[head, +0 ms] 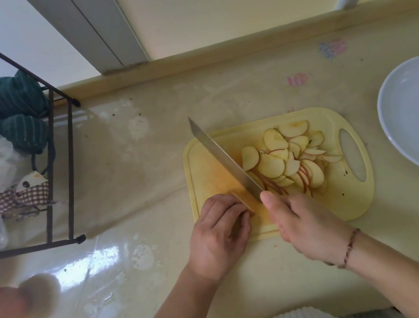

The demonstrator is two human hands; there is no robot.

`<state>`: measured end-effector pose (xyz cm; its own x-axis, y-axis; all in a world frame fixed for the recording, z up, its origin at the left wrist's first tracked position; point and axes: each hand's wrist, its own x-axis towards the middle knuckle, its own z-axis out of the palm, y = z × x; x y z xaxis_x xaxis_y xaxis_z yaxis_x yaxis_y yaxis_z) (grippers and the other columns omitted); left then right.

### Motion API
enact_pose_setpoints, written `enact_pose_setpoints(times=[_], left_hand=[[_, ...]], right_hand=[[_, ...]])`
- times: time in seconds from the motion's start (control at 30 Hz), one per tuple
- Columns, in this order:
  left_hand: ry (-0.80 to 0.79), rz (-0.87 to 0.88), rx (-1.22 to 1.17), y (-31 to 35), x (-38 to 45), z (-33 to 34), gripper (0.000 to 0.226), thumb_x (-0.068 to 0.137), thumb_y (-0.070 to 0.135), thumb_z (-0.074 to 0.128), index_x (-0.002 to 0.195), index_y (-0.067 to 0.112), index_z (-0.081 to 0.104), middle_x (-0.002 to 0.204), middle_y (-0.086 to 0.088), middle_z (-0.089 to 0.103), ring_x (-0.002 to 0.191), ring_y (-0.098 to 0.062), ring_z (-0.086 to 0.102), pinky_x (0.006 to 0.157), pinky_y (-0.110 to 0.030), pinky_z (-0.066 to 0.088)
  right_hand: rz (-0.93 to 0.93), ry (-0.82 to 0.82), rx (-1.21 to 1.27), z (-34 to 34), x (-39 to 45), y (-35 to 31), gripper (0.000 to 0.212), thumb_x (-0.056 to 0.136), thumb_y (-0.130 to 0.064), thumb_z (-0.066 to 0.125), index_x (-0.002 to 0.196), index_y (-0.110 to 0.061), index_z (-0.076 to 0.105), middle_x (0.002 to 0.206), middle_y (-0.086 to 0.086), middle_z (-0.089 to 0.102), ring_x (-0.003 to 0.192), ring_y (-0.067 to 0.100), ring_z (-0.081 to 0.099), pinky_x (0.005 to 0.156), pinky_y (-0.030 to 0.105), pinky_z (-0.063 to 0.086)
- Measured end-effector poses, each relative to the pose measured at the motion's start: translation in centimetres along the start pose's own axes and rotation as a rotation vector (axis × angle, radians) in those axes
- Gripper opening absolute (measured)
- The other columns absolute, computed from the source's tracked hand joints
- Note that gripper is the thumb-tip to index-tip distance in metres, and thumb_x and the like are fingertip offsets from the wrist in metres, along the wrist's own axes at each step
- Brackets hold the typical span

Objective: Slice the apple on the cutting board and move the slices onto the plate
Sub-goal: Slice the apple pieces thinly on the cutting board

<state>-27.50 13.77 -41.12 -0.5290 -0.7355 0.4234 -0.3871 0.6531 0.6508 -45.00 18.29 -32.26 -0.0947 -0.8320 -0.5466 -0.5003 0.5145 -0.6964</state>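
Slicing down to the last apple piece (242, 202) pinched in left hand (220, 234), right hand (300, 222) gripping knife (226, 163); blade near fingertips, slip risks a cut.

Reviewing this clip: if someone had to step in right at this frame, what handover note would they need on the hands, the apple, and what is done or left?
Left hand: fingers curled over the last apple piece, pinning it to the cutting board.
Right hand: grips the knife, blade angled across the board beside that piece.
Done: a pile of thin apple slices lies on the board, right of the blade.
Left: finish slicing the remaining piece, then move all slices to the plate, which sits right of the board and holds none yet.
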Motion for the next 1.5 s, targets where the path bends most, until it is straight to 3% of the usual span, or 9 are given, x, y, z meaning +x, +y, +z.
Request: enact_pose_setpoints(times=[0.13, 0.23, 0.3, 0.43, 0.8, 1.03, 1.2, 1.5], left_hand=[[0.011, -0.023, -0.013, -0.1, -0.2, 0.3, 0.011, 0.082, 0.0, 0.081, 0.092, -0.002, 0.076, 0.099, -0.01, 0.071, 0.097, -0.022, 0.065, 0.091, -0.028, 0.054], [0.009, -0.031, -0.022, -0.2, -0.2, 0.3, 0.011, 0.083, 0.0, 0.082, 0.092, -0.002, 0.076, 0.099, -0.011, 0.071, 0.096, -0.024, 0.067, 0.09, -0.03, 0.055], [0.007, -0.023, -0.021, -0.2, -0.2, 0.3, 0.009, 0.084, 0.001, 0.08, 0.092, -0.002, 0.076, 0.1, -0.01, 0.071, 0.098, -0.023, 0.066, 0.091, -0.03, 0.055], [0.012, -0.021, -0.031, -0.1, 0.0, 0.3, 0.008, 0.088, 0.003, 0.075, 0.095, 0.0, 0.077, 0.104, -0.007, 0.071, 0.099, -0.023, 0.066, 0.093, -0.025, 0.052], [0.008, -0.009, -0.029, -0.3, 0.0, 0.3, 0.013, 0.08, 0.0, 0.083, 0.091, -0.002, 0.076, 0.102, -0.007, 0.069, 0.098, -0.021, 0.065, 0.092, -0.03, 0.054], [0.003, -0.023, -0.014, -0.2, -0.2, 0.2, 0.009, 0.084, 0.001, 0.08, 0.091, -0.002, 0.076, 0.098, -0.01, 0.07, 0.097, -0.022, 0.065, 0.09, -0.028, 0.055], [0.015, -0.035, -0.025, -0.3, -0.2, 0.3, 0.009, 0.086, 0.004, 0.079, 0.092, -0.002, 0.077, 0.099, -0.01, 0.071, 0.098, -0.021, 0.065, 0.093, -0.025, 0.052], [0.012, -0.047, -0.048, -0.2, 0.0, 0.3, 0.009, 0.084, 0.0, 0.079, 0.093, -0.001, 0.077, 0.102, -0.007, 0.072, 0.099, -0.02, 0.065, 0.093, -0.024, 0.051]], right_hand=[[-0.005, -0.04, 0.022, 0.3, -2.2, -0.6, 0.059, 0.083, -0.067, 0.021, 0.054, -0.019, 0.036, 0.04, -0.004, 0.035, 0.039, 0.008, 0.033, 0.05, 0.033, 0.036], [0.017, -0.029, -0.018, 0.6, -3.5, -0.8, 0.061, 0.079, -0.07, 0.021, 0.059, -0.016, 0.042, 0.048, 0.001, 0.043, 0.047, 0.018, 0.046, 0.06, 0.039, 0.046], [0.024, -0.022, -0.034, 0.8, -3.9, -0.6, 0.062, 0.08, -0.069, 0.021, 0.06, -0.015, 0.042, 0.05, 0.002, 0.043, 0.054, 0.025, 0.051, 0.061, 0.038, 0.045], [0.006, 0.008, -0.065, 1.1, -4.1, -0.5, 0.058, 0.079, -0.068, 0.02, 0.058, -0.017, 0.038, 0.047, -0.001, 0.036, 0.045, 0.013, 0.038, 0.05, 0.025, 0.035], [-0.01, -0.004, -0.031, 2.0, -0.1, -0.6, 0.06, 0.086, -0.065, 0.02, 0.056, -0.017, 0.041, 0.043, -0.005, 0.034, 0.038, 0.008, 0.034, 0.042, 0.019, 0.027], [0.006, -0.015, 0.007, 0.5, -0.6, -0.6, 0.064, 0.083, -0.069, 0.017, 0.056, -0.014, 0.036, 0.042, -0.004, 0.03, 0.038, 0.009, 0.028, 0.047, 0.028, 0.03], [0.019, -0.001, -0.009, 1.1, -3.2, -1.1, 0.06, 0.079, -0.069, 0.02, 0.057, -0.018, 0.042, 0.048, 0.002, 0.045, 0.046, 0.018, 0.046, 0.056, 0.037, 0.043], [0.016, 0.032, -0.047, 1.8, -3.5, -0.6, 0.057, 0.078, -0.069, 0.018, 0.058, -0.021, 0.04, 0.047, 0.0, 0.04, 0.046, 0.01, 0.041, 0.05, 0.027, 0.035]])
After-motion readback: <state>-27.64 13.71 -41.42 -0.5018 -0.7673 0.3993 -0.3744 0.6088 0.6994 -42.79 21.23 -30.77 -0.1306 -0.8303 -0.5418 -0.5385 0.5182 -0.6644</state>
